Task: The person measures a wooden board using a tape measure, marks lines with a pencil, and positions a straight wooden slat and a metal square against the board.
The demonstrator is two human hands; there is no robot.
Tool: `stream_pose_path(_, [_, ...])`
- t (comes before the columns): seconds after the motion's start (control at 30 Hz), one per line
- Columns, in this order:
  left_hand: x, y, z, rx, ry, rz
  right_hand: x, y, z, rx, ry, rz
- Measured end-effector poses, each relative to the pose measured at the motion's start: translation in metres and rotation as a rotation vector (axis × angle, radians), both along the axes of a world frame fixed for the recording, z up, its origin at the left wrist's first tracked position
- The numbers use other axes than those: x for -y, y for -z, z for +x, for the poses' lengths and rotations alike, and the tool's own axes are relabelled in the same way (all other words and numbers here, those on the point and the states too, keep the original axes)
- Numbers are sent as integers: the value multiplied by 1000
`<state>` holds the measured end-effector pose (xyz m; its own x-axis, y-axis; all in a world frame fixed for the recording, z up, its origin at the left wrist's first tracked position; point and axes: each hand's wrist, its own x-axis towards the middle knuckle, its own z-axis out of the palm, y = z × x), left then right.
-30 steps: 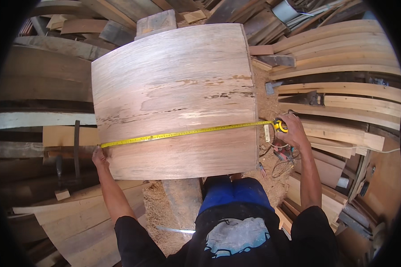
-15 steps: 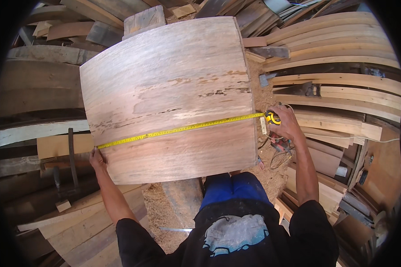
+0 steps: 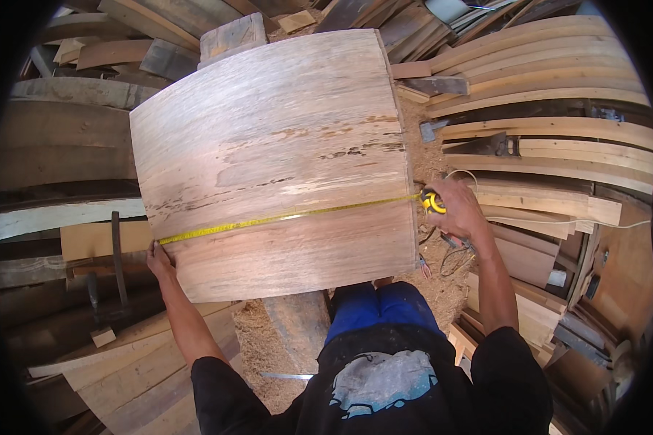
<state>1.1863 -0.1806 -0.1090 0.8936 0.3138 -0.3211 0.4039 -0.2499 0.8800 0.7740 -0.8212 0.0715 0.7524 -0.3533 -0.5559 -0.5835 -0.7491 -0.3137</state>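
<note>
A wide wooden board point(image 3: 283, 159) with dark grain streaks and small rotted pits lies before me, raised on a timber block. Across it, from its left edge to its right edge, runs the yellow blade of a tape measure point(image 3: 433, 202). My right hand point(image 3: 453, 208) is wrapped round the black and yellow case, just off the board's right edge. At the left edge, my left hand point(image 3: 159, 259) pinches the blade's end against the wood; its fingertips are partly hidden.
Stacked planks point(image 3: 537, 138) fill the right side, with a handsaw point(image 3: 490, 145) on them. A hammer point(image 3: 429, 131), pliers point(image 3: 424, 267) and a cable lie near sawdust. More timber point(image 3: 72, 145) is piled at left. A metal rule point(image 3: 286, 375) lies by my legs.
My right hand and the tape case have moved slightly left, closer to the board's edge, and the case has tilted. My left hand stays at the left edge.
</note>
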Motion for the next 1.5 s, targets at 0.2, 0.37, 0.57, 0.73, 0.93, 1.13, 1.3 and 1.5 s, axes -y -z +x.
stream_pose_path(0.2, [42, -9, -29, -83, 94, 126, -98, 13, -11, -46, -219, 361])
stream_pose_path(0.37, [69, -9, -60, -51, 136, 864, -179, 36, 1, -148, -155, 494])
stream_pose_path(0.57, [29, 10, -148, 400, 471, 960, -252, 41, 30, -81, -147, 524])
stream_pose_path(0.73, [112, -33, -263, 239, 758, 860, -275, 45, 28, -98, -155, 492])
stream_pose_path(0.93, [83, -52, -323, 90, 783, 732, -311, 46, 17, -98, -245, 448])
stream_pose_path(1.13, [17, -71, -402, -254, 517, 802, -340, 62, -5, 76, -392, 337])
stream_pose_path(1.3, [-6, -72, -460, -300, 468, 681, -348, 73, -23, 161, -328, 361])
stream_pose_path(1.5, [0, -101, -540, -877, -9, 914, -301, 54, -40, 220, -156, 405])
